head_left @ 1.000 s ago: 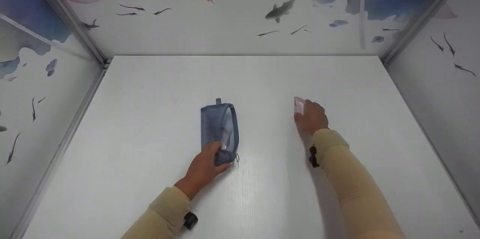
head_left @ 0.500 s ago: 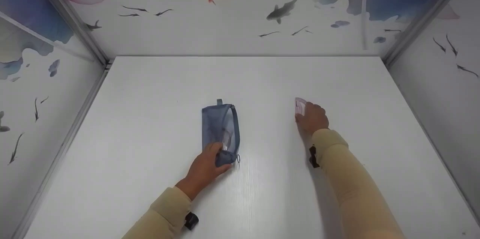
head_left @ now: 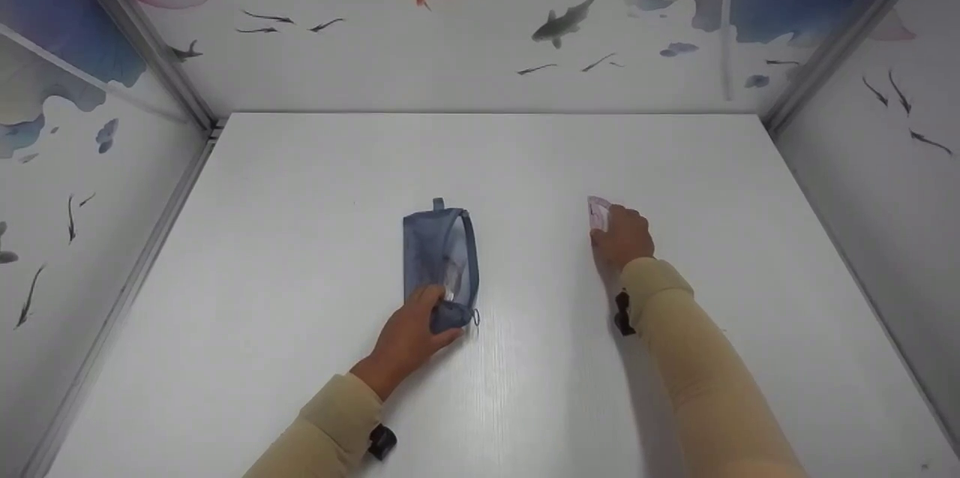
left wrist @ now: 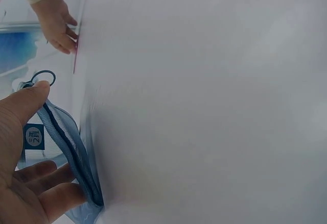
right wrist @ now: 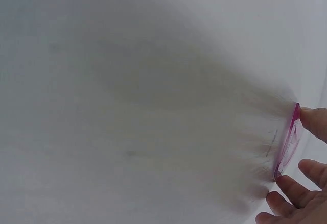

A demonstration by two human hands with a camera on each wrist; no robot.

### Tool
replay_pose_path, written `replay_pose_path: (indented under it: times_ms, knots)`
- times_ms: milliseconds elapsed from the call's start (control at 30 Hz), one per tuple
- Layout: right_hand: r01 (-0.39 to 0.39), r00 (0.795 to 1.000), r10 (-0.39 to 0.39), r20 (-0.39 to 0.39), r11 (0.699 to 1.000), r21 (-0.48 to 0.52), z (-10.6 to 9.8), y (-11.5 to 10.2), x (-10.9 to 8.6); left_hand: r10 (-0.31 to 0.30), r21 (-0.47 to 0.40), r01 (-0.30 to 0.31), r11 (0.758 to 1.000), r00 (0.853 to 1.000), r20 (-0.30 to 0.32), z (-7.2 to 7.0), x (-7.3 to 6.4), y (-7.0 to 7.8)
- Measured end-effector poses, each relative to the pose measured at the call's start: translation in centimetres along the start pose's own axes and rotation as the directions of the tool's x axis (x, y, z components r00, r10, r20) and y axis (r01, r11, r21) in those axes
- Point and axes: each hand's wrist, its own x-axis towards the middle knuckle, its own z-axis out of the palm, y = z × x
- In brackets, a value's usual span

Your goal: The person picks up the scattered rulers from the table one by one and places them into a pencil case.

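Observation:
A blue mesh zip pouch (head_left: 429, 245) lies just left of the table's middle, its zipped side gaping toward the right. My left hand (head_left: 405, 339) grips its near end, thumb by the zip's metal ring and fingers at the mesh. Something clear shows inside the mouth, partly behind the fingers. In the left wrist view the pouch (left wrist: 71, 145) bears a dark square label. To the right, my right hand (head_left: 626, 236) holds a pink see-through protractor (head_left: 598, 213) low at the table. The right wrist view shows the protractor (right wrist: 289, 145) edge-on between thumb and fingertips.
The white table (head_left: 495, 163) is bounded by a fish-patterned back wall (head_left: 480, 50) and side walls in metal frames. Black wrist cameras sit under both beige sleeves (head_left: 341, 407).
Hardly anything differs. The right hand and the protractor have shifted very slightly; the left hand keeps its hold on the pouch in the same place.

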Motion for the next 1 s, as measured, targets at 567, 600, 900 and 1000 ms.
replay_pose_path:
  times_ms: [567, 600, 900, 1000]
  knots:
    - [-0.035, 0.999, 0.035, 0.004, 0.986, 0.161, -0.9, -0.1, -0.4, 0.016, 0.008, -0.016, 1.0, 1.0, 0.003, -0.1, -0.1, 0.0]
    - [-0.034, 0.999, 0.034, 0.005, 0.985, 0.168, -0.9, -0.2, -0.5, 0.017, 0.004, -0.017, 1.0, 1.0, 0.002, -0.1, -0.1, 0.0]
    - [-0.058, 0.998, 0.053, 0.033, 0.978, 0.202, -1.3, -0.5, -1.1, 0.021, -0.009, -0.021, 1.0, 1.0, -0.006, 0.0, -0.1, 0.0]
    - [-0.061, 0.998, 0.055, 0.034, 0.974, 0.22, -1.3, -0.4, -1.1, 0.015, -0.011, -0.015, 1.0, 1.0, -0.003, 0.1, -0.1, -0.1]
